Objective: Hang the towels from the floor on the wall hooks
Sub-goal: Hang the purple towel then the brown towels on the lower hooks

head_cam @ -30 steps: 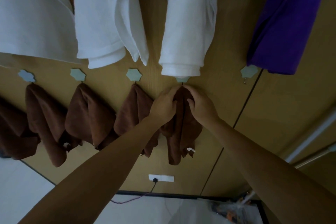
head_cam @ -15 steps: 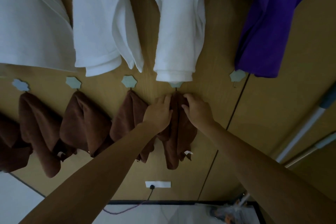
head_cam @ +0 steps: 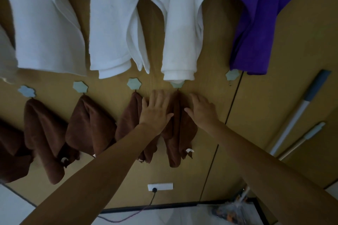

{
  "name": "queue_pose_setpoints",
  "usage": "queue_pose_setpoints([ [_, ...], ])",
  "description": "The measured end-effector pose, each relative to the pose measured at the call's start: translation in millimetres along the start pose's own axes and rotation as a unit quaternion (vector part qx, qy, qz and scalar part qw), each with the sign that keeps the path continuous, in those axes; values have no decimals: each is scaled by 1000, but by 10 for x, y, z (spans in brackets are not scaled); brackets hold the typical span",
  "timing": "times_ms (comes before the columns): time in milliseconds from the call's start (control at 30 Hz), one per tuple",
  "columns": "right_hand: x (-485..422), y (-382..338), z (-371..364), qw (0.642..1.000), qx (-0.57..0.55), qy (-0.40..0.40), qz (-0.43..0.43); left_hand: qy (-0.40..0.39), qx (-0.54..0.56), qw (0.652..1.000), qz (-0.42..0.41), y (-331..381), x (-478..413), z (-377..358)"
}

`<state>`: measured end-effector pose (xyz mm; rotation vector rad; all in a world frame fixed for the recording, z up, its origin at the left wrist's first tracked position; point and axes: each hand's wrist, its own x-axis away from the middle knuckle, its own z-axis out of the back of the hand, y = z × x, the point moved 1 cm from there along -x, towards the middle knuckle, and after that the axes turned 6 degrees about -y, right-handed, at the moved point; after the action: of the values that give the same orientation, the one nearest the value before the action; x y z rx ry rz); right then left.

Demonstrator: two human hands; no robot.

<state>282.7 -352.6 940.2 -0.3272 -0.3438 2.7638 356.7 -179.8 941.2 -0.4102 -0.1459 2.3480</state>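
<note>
A brown towel (head_cam: 178,133) hangs from a pale green flower-shaped hook (head_cam: 177,84) on the wooden wall. My left hand (head_cam: 156,110) lies flat with straight fingers on the towel's left side. My right hand (head_cam: 202,108) lies flat on its right side, fingers spread. Several more brown towels hang on hooks to the left, the nearest brown towel (head_cam: 130,115) partly behind my left arm. One hook (head_cam: 232,75) further right carries no brown towel.
White towels (head_cam: 109,23) and a purple towel (head_cam: 259,29) hang in an upper row. Two long poles (head_cam: 300,111) lean at the right. A wall socket (head_cam: 160,186) with a cable sits low on the wall. A bag of items (head_cam: 230,212) lies below.
Both hands went from gripping the towel's top at the hook to lying flat and open on either side of it. The view shifted slightly downward.
</note>
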Motion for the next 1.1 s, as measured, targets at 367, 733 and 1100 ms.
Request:
queue_pose_setpoints([
  [367, 454, -232, 58, 999, 22, -2, -28, -21, 12, 1000, -15, -131, 339, 43],
  [733, 916, -344, 224, 999, 32, -26, 31, -26, -24, 998, 50, -63, 899, 407],
  [1100, 1508, -397, 375, 983, 31, -49, 172, -70, -38, 978, 192, 364, 1875, 844],
])
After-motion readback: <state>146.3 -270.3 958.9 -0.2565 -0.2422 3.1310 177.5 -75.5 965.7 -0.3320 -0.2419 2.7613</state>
